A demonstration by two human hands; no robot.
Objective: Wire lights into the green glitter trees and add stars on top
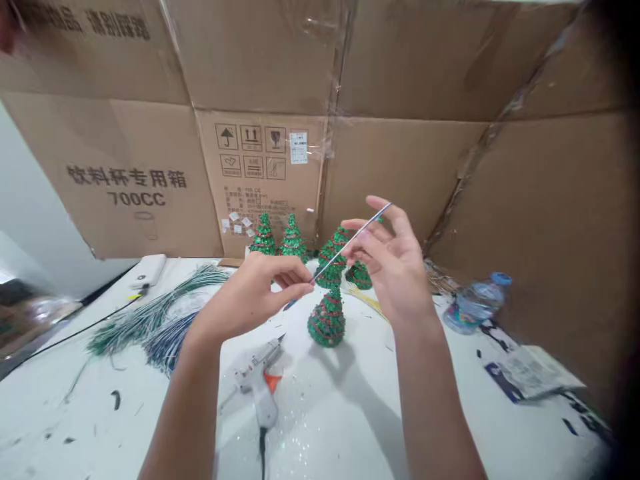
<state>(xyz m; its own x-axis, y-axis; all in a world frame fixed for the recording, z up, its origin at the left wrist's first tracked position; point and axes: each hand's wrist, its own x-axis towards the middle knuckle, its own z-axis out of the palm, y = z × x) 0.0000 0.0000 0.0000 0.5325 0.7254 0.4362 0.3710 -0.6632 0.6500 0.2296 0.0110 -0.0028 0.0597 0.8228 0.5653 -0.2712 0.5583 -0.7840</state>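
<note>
A thin blue-and-white strand, like a wire or cord, runs taut and slanting between my two hands. My left hand pinches its lower end between thumb and fingers; a dark blue end pokes out below. At the upper end, my right hand holds the strand against the thumb and fingers, with some fingers spread. Below and behind the strand stands a small green tinsel Christmas tree with red garland. A white hot glue gun with an orange trigger lies below my left hand.
More tinsel trees stand at the back against cardboard walls. Green strands and blue strands lie bundled at left. Yellow strands, a water bottle and a printed packet are at right.
</note>
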